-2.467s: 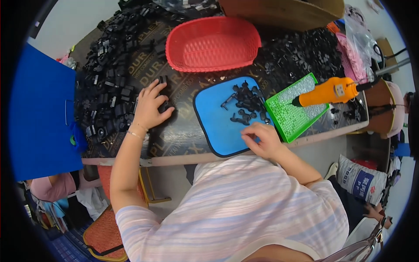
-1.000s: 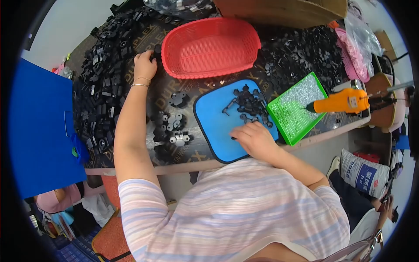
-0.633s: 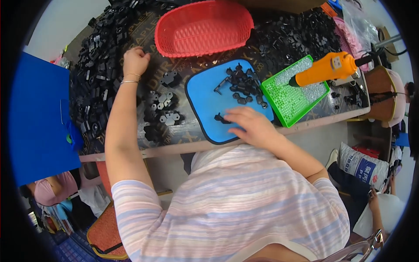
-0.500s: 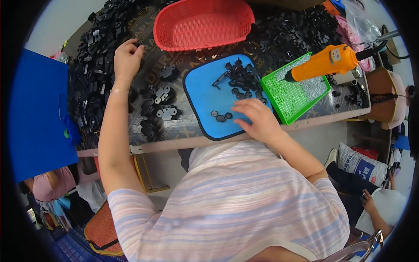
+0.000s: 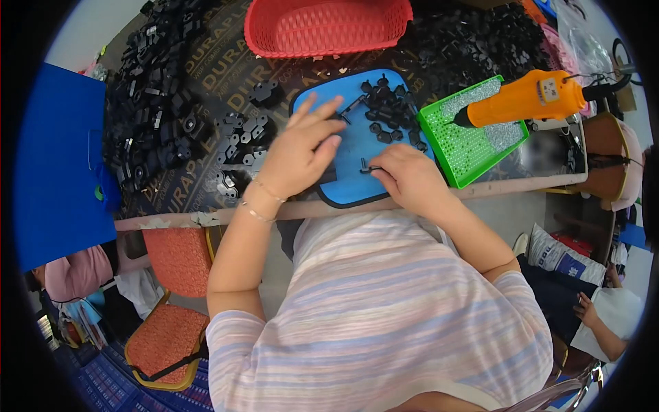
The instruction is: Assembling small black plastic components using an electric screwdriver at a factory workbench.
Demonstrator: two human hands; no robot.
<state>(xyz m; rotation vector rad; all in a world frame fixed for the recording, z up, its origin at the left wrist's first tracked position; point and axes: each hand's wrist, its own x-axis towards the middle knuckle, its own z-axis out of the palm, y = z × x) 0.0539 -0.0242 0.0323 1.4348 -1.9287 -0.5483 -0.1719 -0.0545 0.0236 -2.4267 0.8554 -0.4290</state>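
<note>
My left hand [image 5: 302, 147] hovers at the left side of the blue mat [image 5: 350, 185], fingers spread and nothing visible in them. Close to its fingertips lies a slim black bar-shaped part [image 5: 354, 107]. Over the mat's right half, my right hand [image 5: 412, 175] pinches a small black plastic part [image 5: 369, 169] with an upright stub between thumb and fingers. Beyond that hand, a heap of black plastic parts [image 5: 391, 106] with hexagonal ends covers the mat's upper right.
Right of the mat, a green tray [image 5: 446, 154] holds small silvery pieces, with an orange electric screwdriver [image 5: 522, 99] above it. A red basket [image 5: 329, 34] stands at the back. Black parts [image 5: 147, 117] pile up on the left. Another person's hand [image 5: 587, 310] shows at right.
My left hand has come from the left-hand pile to the mat. The right hand now pinches a black part; the loose hexagonal pieces beside it no longer show there.
</note>
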